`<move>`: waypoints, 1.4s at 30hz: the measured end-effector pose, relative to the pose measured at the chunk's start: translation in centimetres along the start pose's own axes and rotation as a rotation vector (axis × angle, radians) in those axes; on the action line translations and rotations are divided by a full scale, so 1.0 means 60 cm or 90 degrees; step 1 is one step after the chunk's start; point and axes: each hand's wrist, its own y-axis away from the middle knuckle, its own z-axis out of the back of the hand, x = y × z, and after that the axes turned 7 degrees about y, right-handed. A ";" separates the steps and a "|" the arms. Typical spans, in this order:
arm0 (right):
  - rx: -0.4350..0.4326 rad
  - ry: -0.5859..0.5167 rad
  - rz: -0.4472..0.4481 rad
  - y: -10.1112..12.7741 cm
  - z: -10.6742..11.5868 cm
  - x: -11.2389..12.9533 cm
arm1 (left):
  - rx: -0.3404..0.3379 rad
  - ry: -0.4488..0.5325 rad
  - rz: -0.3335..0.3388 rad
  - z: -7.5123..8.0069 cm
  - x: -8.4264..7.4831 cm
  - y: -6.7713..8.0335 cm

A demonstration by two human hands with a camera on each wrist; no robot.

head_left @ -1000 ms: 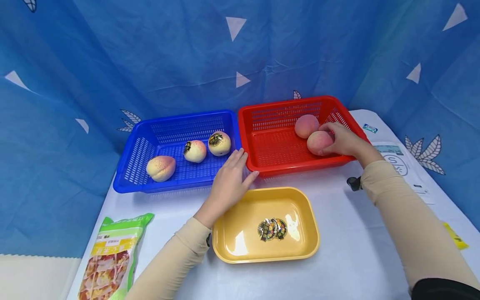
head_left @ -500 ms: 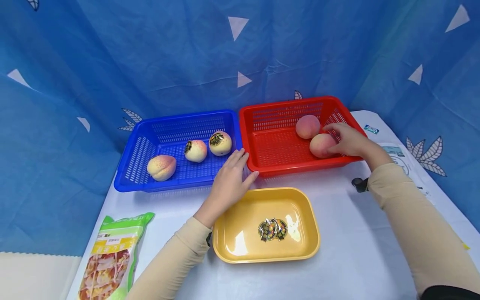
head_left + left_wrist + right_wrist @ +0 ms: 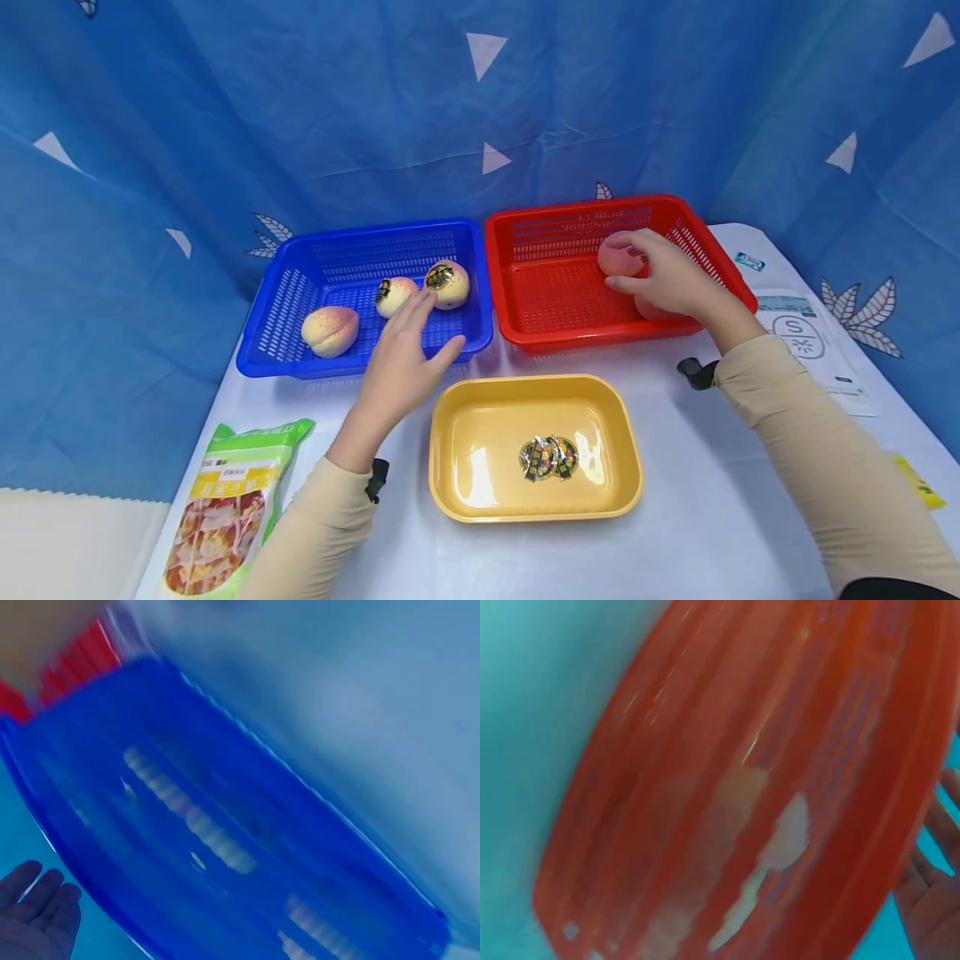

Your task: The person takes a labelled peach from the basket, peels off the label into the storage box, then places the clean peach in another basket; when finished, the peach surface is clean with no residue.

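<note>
My left hand (image 3: 401,358), fingers extended and holding nothing, hovers over the near rim of the blue basket (image 3: 288,367). In that basket lie a peach (image 3: 330,331) at left and two peaches with dark round stickers, one (image 3: 394,293) partly behind my fingertips and the other (image 3: 447,283) at right. Over the red basket (image 3: 540,337), my right hand (image 3: 671,275) has thumb and fingers spread apart. Just beyond its fingertips shows a pink peach (image 3: 618,257); a second pink peach (image 3: 651,310) is mostly hidden beneath the hand. Both wrist views are blurred.
A yellow tray (image 3: 536,512) with shiny round stickers (image 3: 549,457) inside stands in front of the baskets. At left lies a green-topped food bag (image 3: 232,508). A white packet (image 3: 813,346) and a yellow wrapper (image 3: 918,482) are at right. Blue curtain (image 3: 375,108) hangs behind.
My left hand has moved left, off the gap between the baskets to the blue one. My right hand has come away from the front pink peach and shifted left and up.
</note>
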 end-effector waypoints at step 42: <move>0.190 -0.041 0.263 -0.167 -0.253 0.435 | -0.001 -0.057 0.336 0.161 0.186 0.049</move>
